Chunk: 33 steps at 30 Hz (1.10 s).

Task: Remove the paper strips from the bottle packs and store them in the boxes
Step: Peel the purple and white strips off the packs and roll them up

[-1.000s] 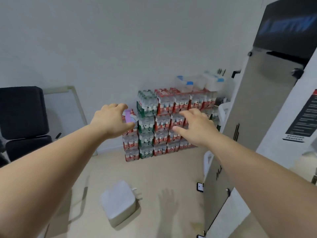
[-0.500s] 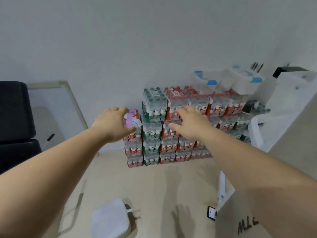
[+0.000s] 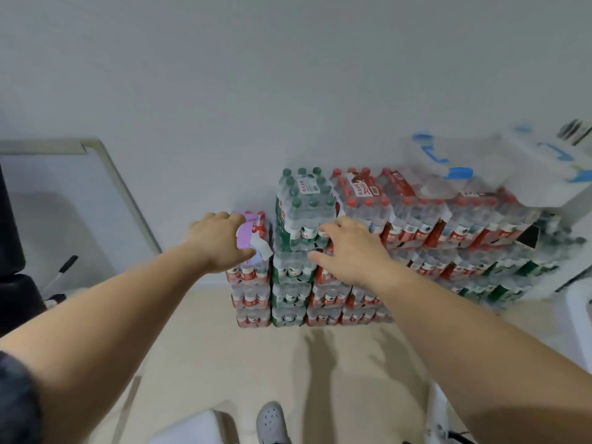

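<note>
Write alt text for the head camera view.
Two bare hands reach toward stacked shrink-wrapped bottle packs against a white wall: the left hand is at purple and white paper strips on the shortest stack, the right hand at a green-capped pack.

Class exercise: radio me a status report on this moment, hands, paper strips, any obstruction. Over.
Left hand at purple strip on the low red pack; grip unclear. Right hand open, at the green-cap stack. Nothing blocking.
</note>
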Tool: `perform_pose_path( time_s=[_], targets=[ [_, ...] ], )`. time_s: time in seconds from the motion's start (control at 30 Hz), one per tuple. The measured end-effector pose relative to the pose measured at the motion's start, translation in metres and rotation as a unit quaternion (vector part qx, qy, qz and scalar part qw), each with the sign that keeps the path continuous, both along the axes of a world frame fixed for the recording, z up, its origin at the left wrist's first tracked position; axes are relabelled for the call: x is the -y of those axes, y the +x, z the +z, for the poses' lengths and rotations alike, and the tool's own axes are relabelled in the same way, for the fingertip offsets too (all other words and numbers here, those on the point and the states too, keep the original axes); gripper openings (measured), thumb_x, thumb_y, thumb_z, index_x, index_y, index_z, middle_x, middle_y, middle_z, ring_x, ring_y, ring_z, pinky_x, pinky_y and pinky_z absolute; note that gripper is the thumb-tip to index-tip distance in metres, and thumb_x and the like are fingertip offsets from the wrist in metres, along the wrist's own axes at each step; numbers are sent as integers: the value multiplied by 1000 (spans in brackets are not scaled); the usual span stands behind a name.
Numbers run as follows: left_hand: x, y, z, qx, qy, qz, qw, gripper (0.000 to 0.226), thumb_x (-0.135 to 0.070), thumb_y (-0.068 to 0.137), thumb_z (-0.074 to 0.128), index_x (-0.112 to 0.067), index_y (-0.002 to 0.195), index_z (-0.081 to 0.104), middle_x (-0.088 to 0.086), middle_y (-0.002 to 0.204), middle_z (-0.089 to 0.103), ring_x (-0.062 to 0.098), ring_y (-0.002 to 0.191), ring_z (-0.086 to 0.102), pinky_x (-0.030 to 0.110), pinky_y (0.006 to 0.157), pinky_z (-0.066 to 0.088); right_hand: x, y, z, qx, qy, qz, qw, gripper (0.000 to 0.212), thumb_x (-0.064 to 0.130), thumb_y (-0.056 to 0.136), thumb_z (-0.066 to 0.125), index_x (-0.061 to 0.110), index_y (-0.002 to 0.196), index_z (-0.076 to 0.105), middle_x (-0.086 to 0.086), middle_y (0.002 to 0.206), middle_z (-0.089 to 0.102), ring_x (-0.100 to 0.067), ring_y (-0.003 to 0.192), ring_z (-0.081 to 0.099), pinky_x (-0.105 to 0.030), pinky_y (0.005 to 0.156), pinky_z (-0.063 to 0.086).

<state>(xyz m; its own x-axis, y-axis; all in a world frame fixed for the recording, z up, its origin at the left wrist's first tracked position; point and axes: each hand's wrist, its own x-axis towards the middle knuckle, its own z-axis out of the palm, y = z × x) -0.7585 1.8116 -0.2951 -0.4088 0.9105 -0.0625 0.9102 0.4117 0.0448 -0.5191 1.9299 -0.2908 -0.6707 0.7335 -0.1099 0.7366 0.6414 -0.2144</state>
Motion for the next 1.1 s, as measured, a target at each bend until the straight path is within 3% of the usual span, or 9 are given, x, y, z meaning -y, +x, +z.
perform_pose_path(
  time_s=[0.17, 0.33, 0.6, 0.77, 0.97, 1.1],
  targets=[
    [-59, -61, -29, 31, -47, 11, 998, 71, -65, 81, 56, -27, 140, 41, 3, 131, 57, 29, 121, 51, 43, 97, 46, -56, -70, -26, 29, -49, 16, 998, 73, 65, 93, 52, 27, 153, 35, -6, 159, 32, -31, 145, 32, -50, 114, 38],
    [-96, -112, -63, 72, -73, 47, 994, 67, -65, 78, 55, -28, 133, 46, 2, 123, 59, 28, 117, 52, 41, 93, 46, -101, -135, -55, -1, -109, 40, 993, 74, 62, 89, 60, 25, 150, 40, -5, 153, 40, -28, 141, 39, -46, 112, 41],
    [-158, -179, -105, 111, -64, 148, 981, 69, -62, 83, 54, -26, 140, 42, 3, 133, 57, 29, 125, 50, 41, 98, 46, -189, -250, -101, 10, -145, 139, 980, 70, 63, 88, 56, 27, 147, 43, 2, 150, 42, -25, 135, 42, -45, 110, 43],
    [-190, -199, -126, 123, -82, 198, 969, 68, -63, 84, 52, -28, 141, 41, 0, 132, 57, 25, 125, 50, 37, 89, 45, -241, -301, -127, 71, -165, 194, 965, 65, 49, 85, 54, 27, 146, 45, 0, 155, 37, -31, 139, 35, -49, 112, 40],
    [-225, -233, -164, 168, -100, 210, 958, 64, -58, 83, 52, -25, 137, 45, 2, 126, 60, 26, 120, 52, 39, 94, 46, -284, -341, -170, 132, -178, 210, 952, 50, 46, 88, 55, 24, 132, 53, -1, 143, 47, -29, 128, 44, -45, 107, 44],
    [-257, -266, -201, 199, -127, 179, 955, 58, -51, 84, 57, -24, 135, 48, 2, 131, 56, 26, 120, 51, 38, 94, 46, -294, -377, -201, 164, -206, 189, 946, 60, 53, 89, 57, 24, 140, 49, 0, 150, 42, -28, 134, 40, -45, 112, 40]
  ],
)
